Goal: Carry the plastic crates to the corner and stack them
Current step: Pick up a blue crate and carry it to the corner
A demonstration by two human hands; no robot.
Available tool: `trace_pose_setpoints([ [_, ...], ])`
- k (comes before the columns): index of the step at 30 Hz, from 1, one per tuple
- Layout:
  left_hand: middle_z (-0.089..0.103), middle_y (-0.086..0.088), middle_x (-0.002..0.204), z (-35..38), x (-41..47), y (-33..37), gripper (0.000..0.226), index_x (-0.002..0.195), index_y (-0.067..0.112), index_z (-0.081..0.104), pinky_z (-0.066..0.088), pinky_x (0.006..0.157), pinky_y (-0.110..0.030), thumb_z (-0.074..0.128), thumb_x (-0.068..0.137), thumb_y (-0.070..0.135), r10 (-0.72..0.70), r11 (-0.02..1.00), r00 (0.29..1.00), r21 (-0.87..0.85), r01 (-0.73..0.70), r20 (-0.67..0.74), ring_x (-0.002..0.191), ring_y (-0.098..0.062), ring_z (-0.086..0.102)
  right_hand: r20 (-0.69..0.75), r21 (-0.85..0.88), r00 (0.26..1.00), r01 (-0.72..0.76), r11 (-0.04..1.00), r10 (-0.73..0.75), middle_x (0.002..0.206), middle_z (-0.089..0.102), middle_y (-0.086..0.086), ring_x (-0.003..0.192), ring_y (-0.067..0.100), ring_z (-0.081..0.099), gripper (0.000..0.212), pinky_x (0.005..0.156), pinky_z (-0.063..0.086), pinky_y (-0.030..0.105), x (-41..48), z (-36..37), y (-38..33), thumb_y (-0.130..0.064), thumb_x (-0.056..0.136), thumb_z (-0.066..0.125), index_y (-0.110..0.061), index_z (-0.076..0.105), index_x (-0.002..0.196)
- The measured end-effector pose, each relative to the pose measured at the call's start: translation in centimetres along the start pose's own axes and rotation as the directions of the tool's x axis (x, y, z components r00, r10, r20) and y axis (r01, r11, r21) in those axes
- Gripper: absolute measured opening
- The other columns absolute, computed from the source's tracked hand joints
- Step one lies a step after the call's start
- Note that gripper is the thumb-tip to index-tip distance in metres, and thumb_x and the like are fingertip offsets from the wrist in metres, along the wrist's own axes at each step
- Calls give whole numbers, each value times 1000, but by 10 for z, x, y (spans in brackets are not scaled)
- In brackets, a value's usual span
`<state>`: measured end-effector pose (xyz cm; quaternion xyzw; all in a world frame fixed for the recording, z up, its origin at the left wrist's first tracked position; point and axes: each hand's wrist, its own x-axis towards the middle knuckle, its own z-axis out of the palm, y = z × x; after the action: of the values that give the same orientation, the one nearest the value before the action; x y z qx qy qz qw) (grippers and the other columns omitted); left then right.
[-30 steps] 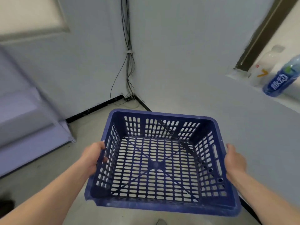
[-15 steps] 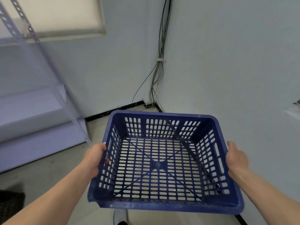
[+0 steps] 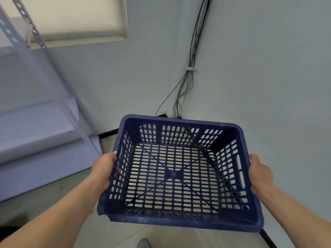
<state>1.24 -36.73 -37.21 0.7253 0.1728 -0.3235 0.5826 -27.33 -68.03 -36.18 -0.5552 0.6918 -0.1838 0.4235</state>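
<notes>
Blue crate (image 3: 172, 174) held above the floor (image 3: 116, 235), just short of the room corner (image 3: 188, 86); left hand (image 3: 103, 169) and right hand (image 3: 260, 174) have fingers clamped on its side rims. Setting down and stacking remain; no second crate is visible.

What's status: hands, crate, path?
Left hand, right hand grip blue slotted plastic crate by sides. Crate empty, off floor. Bundled cables hang in corner ahead.

An empty blue slotted plastic crate (image 3: 179, 174) is held level above the floor, open side up.
</notes>
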Motion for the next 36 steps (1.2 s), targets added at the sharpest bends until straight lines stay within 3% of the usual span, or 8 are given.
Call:
trace_pose_setpoints([
  [6,60,-8,68,10,42,24,19,90,5,63,51,57,-37,48,82,15,-32,999,999,-6,32,-16,56,-21,54,72,-18,997,-1,1000,3,83,67,15,75,34,60,51,64,45,39,32,53,-34,-48,98,48,-4,66,81],
  [11,57,-11,72,33,81,35,16,90,4,61,49,60,-37,46,87,11,-67,998,990,-21,65,-122,62,-23,52,138,-65,990,5,998,4,84,69,19,77,38,62,53,72,48,45,83,111,-65,-49,98,47,-4,67,79],
  [16,58,-7,57,54,132,42,21,79,7,57,48,55,-34,42,92,12,-111,994,982,2,113,-153,51,-22,54,238,-135,971,31,990,2,82,69,25,77,44,63,63,74,52,55,147,183,-88,-53,96,45,5,67,79],
  [19,67,-10,62,61,173,35,23,92,4,64,49,51,-32,44,92,15,-182,983,967,-9,183,-177,50,-23,62,271,-169,963,31,985,16,87,71,29,86,48,66,70,82,54,60,182,233,-87,-61,83,45,4,69,79],
  [23,69,-10,73,65,245,11,27,105,2,65,45,56,-34,48,95,20,-247,966,944,16,256,-220,61,-23,63,323,-176,945,6,984,52,88,70,24,87,40,65,55,86,54,55,205,303,-88,-52,95,50,-3,70,81],
  [28,72,-15,86,71,350,-38,27,108,2,64,49,60,-36,55,92,21,-308,945,920,34,325,-241,73,-28,66,385,-136,914,-81,987,128,103,73,20,92,34,67,41,83,57,48,247,402,-48,-50,97,56,-12,71,90],
  [33,70,-16,92,81,436,-90,29,115,1,60,47,61,-36,55,92,18,-346,928,906,54,369,-243,78,-29,64,462,-144,867,-134,980,186,79,71,7,75,26,65,31,61,49,34,281,480,9,-39,105,53,-18,68,88],
  [36,65,-14,89,84,472,-114,27,117,2,58,40,57,-33,55,93,16,-350,925,901,60,376,-257,74,-25,59,499,-145,841,-158,977,210,85,79,11,83,33,72,34,74,60,43,297,513,42,-43,98,58,-13,74,95],
])
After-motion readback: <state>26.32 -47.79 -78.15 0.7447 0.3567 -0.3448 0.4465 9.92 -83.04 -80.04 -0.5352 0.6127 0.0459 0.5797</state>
